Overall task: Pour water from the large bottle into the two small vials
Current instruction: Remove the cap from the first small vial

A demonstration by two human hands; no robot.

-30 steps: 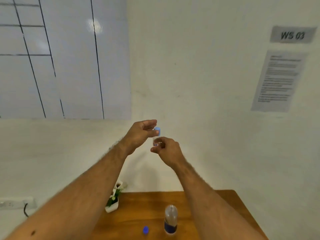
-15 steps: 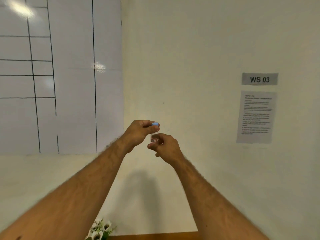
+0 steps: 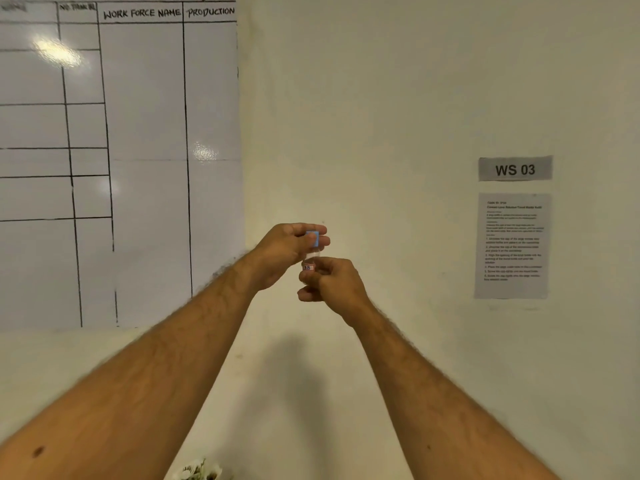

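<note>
While both my arms reach out in front of the cream wall (image 3: 381, 98), I hold a small clear vial (image 3: 311, 261) raised between my two hands. My right hand (image 3: 334, 284) curls round its lower body, a grip closed on the glass just where a white label with red edging shows. My left hand (image 3: 289, 252) sits above it, thumb and fingertips (image 3: 322, 241) pinching the light blue cap (image 3: 312, 238) at the vial's top. Whether that cap is seated tight or loose on the neck, I cannot tell. The vial stands roughly upright. Off to my left hangs a whiteboard (image 3: 138, 133) ruled into columns, and to my right a grey "WS 03" sign (image 3: 515, 169) above a printed sheet (image 3: 512, 245). White flowers (image 3: 199, 472) peek in at the bottom edge.
</note>
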